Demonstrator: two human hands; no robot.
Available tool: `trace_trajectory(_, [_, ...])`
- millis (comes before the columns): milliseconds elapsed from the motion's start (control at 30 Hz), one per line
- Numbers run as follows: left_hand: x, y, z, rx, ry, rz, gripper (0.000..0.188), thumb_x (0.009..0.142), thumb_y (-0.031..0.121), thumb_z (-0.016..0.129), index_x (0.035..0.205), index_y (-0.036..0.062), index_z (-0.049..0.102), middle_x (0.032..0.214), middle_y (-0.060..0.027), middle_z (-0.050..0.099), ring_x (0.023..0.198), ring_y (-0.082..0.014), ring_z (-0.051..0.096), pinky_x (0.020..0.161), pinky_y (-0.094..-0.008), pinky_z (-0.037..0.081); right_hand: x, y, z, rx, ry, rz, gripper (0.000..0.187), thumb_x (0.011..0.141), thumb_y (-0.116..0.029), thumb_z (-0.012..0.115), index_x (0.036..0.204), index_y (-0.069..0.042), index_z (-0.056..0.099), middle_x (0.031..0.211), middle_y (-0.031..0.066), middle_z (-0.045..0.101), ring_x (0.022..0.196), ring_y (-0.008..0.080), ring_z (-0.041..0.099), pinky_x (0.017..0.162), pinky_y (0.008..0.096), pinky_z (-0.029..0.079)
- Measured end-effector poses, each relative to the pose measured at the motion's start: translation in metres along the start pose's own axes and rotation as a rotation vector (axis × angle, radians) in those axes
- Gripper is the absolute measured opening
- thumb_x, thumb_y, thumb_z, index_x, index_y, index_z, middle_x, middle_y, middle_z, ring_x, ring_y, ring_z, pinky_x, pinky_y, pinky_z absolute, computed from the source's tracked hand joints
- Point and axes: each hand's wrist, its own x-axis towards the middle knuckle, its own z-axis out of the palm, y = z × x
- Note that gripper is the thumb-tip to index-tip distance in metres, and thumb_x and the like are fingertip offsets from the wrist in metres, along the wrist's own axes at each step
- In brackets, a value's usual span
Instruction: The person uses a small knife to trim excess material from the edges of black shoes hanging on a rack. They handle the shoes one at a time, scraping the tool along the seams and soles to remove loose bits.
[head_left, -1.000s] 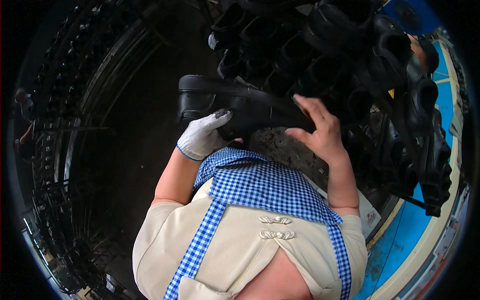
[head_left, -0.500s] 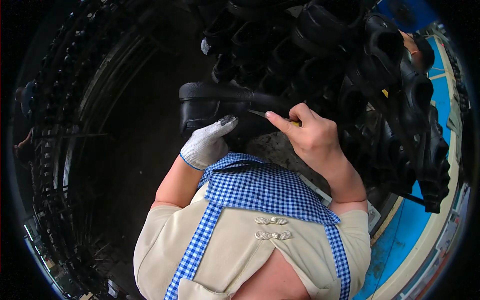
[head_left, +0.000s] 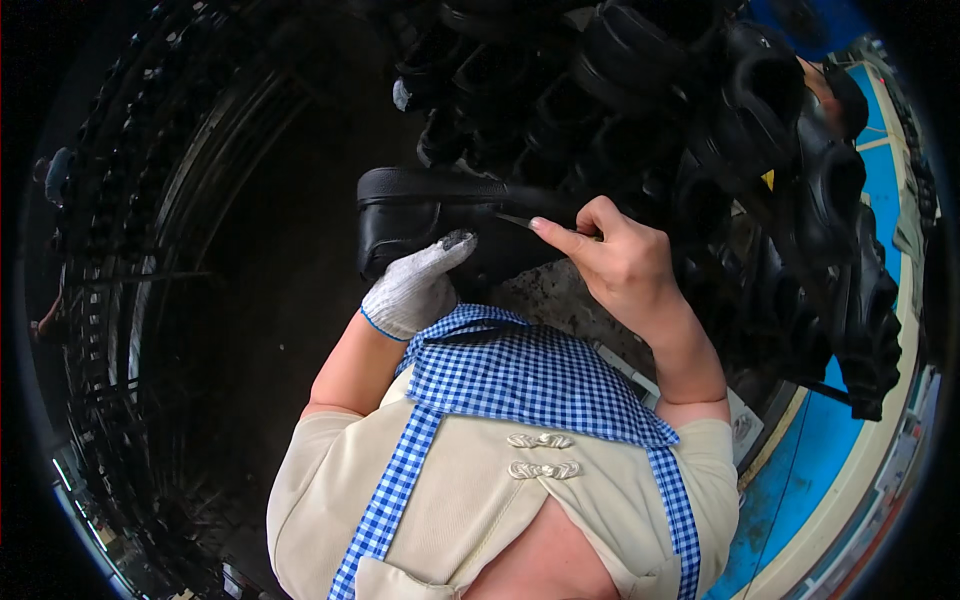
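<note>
A black leather shoe (head_left: 400, 218) lies on its side in front of me, its thick sole edge along the top. My left hand (head_left: 412, 285), in a white knitted glove with a dark thumb tip, grips the shoe from below. The thumb presses on its side; the other fingers are hidden behind it. My bare right hand (head_left: 628, 265) is closed around a thin pointed metal tool (head_left: 513, 219), pinched between thumb and fingers. The tool's tip points left and meets or nearly meets the shoe's side; its handle is hidden in my hand.
Many black shoes (head_left: 755, 90) are stacked on a rack ahead and to the right. A blue surface with a pale edge (head_left: 800, 490) curves along the right. Dark racks (head_left: 110, 240) line the left side. A co-worker's arm (head_left: 822, 95) shows behind the shoes at upper right.
My right hand and the tool have shifted slightly, and the tool's yellow part no longer shows. My left hand keeps its hold on the shoe. The view has moved a little.
</note>
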Motion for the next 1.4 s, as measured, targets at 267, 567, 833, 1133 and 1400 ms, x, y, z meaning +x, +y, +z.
trace_trajectory(267, [0.0, 0.0, 0.002, -0.01, -0.009, -0.02, 0.04, 0.091, 0.01, 0.062, 0.13, 0.0041, 0.055, 0.125, -0.0202, 0.061, 0.111, -0.0398, 0.063, 0.095, -0.0551, 0.053, -0.003, 0.001, 0.004, 0.042, 0.018, 0.057, 0.04, 0.081, -0.001, 0.07, 0.118, -0.017, 0.072, 0.084, 0.0071, 0.056, 0.063, 0.0172, 0.063, 0.054, 0.0273, 0.055])
trace_trajectory(567, [0.002, -0.003, 0.003, 0.035, -0.008, -0.037, 0.042, 0.092, 0.013, 0.062, 0.132, 0.0042, 0.054, 0.126, -0.0213, 0.061, 0.111, -0.0401, 0.063, 0.096, -0.0529, 0.052, -0.006, -0.001, 0.022, 0.021, 0.087, 0.125, 0.04, 0.082, -0.002, 0.07, 0.119, -0.017, 0.071, 0.083, 0.0072, 0.056, 0.06, 0.0172, 0.062, 0.052, 0.0277, 0.054])
trace_trajectory(833, [0.002, -0.007, -0.004, 0.0, 0.002, -0.018, 0.042, 0.092, 0.012, 0.063, 0.132, 0.004, 0.054, 0.125, -0.021, 0.062, 0.111, -0.0403, 0.063, 0.094, -0.0526, 0.053, -0.01, 0.0, 0.002, 0.0, 0.034, 0.059, 0.038, 0.079, -0.001, 0.071, 0.114, -0.016, 0.074, 0.082, 0.0064, 0.056, 0.062, 0.0169, 0.062, 0.052, 0.0259, 0.053])
trace_trajectory(1133, [-0.003, -0.004, 0.003, 0.003, 0.09, -0.045, 0.038, 0.091, 0.006, 0.062, 0.129, 0.005, 0.056, 0.122, -0.0197, 0.064, 0.11, -0.0375, 0.064, 0.094, -0.052, 0.054, -0.009, -0.002, -0.015, -0.063, -0.036, 0.055, 0.035, 0.078, 0.001, 0.072, 0.109, -0.015, 0.075, 0.08, 0.0063, 0.056, 0.064, 0.0168, 0.062, 0.052, 0.0252, 0.052])
trace_trajectory(1400, [-0.006, -0.003, 0.012, -0.03, 0.056, -0.061, 0.037, 0.091, 0.006, 0.063, 0.127, 0.0034, 0.057, 0.121, -0.0205, 0.064, 0.108, -0.0371, 0.065, 0.092, -0.0524, 0.055, -0.004, 0.0, -0.009, -0.039, 0.028, 0.036, 0.032, 0.077, 0.0, 0.072, 0.106, -0.015, 0.077, 0.08, 0.0058, 0.057, 0.062, 0.0161, 0.061, 0.051, 0.0249, 0.051])
